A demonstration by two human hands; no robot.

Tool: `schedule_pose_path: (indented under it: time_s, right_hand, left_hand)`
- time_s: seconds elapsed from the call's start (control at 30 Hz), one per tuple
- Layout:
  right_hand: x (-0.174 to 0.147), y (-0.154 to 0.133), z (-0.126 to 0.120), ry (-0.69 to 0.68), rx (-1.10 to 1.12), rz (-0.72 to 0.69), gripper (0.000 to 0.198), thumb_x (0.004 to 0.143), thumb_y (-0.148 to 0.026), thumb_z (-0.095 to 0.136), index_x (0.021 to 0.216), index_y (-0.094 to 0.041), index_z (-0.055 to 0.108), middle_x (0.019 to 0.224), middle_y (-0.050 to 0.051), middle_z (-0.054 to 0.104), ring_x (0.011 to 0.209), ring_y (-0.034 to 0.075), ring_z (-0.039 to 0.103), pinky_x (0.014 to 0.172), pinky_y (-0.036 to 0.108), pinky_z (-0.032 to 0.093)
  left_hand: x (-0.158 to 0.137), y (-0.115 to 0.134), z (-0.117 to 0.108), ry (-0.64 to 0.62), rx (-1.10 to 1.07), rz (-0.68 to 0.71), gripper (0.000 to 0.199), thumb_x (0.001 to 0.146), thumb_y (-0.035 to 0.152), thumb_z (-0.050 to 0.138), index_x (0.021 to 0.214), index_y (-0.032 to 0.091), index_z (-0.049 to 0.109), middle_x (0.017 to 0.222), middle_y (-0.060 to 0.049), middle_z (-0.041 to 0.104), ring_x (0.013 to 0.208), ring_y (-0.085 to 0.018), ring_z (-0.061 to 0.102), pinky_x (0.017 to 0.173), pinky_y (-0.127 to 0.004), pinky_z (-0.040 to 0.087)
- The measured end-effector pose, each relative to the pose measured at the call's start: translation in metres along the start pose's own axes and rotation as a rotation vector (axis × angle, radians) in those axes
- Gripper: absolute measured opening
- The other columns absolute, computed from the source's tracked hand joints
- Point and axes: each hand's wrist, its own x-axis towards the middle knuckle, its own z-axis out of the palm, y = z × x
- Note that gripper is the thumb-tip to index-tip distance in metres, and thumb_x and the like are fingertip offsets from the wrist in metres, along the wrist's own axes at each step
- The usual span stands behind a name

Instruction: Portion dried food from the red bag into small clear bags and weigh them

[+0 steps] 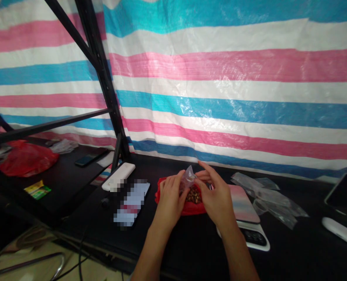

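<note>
A small clear plastic bag [189, 174] stands between my two hands, its pointed top sticking up. From the left side, my left hand [171, 195] pinches the bag between thumb and curled fingers. On the other side my right hand [216, 191] has its thumb and lower fingers at the bag's edge, while its index finger stretches upward. Just beneath lies an opened red plastic bag [191, 210] spread on the black table [109, 234]. Many small brown pieces [193, 195], like nuts or seeds, fill it; my hands hide part of them.
Left of my hands lie a phone with a lit screen [134, 203] and a white power bank [119, 176]. To the right are a pink phone-like device [245, 203], several clear bags [273, 197] and a white case [340, 231]. A striped sheet [234, 89] hangs behind.
</note>
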Motion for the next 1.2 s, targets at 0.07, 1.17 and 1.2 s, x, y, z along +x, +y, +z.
schedule_pose_path:
  time_s: [0.07, 1.17, 1.2]
  right_hand:
    - [0.0, -0.001, 0.0, 0.028, -0.021, 0.006, 0.042, 0.087, -0.025, 0.06, 0.129, -0.022, 0.064, 0.095, 0.005, 0.073, 0.084, 0.02, 0.069, 0.085, 0.037, 0.057]
    - [0.002, 0.004, -0.007, 0.13, -0.196, -0.102, 0.035, 0.091, -0.027, 0.055, 0.125, -0.021, 0.065, 0.096, 0.006, 0.069, 0.085, 0.02, 0.065, 0.084, 0.039, 0.055]
    - [0.003, 0.005, -0.009, 0.173, -0.19, -0.074, 0.035, 0.09, -0.028, 0.055, 0.123, -0.02, 0.065, 0.096, 0.006, 0.069, 0.083, 0.02, 0.065, 0.082, 0.039, 0.055]
  left_hand:
    - [0.0, -0.001, 0.001, -0.002, 0.002, -0.003, 0.051, 0.092, 0.021, 0.062, 0.142, 0.027, 0.048, 0.133, -0.01, 0.065, 0.121, -0.026, 0.059, 0.106, -0.046, 0.04]
    - [-0.001, 0.017, -0.042, -0.004, 0.108, -0.077, 0.066, 0.089, 0.032, 0.067, 0.148, 0.029, 0.038, 0.134, -0.009, 0.056, 0.127, -0.029, 0.049, 0.107, -0.049, 0.04]
    - [-0.003, 0.02, -0.052, -0.017, 0.134, -0.087, 0.059, 0.089, 0.032, 0.066, 0.144, 0.03, 0.043, 0.133, -0.008, 0.055, 0.127, -0.029, 0.048, 0.107, -0.05, 0.04]
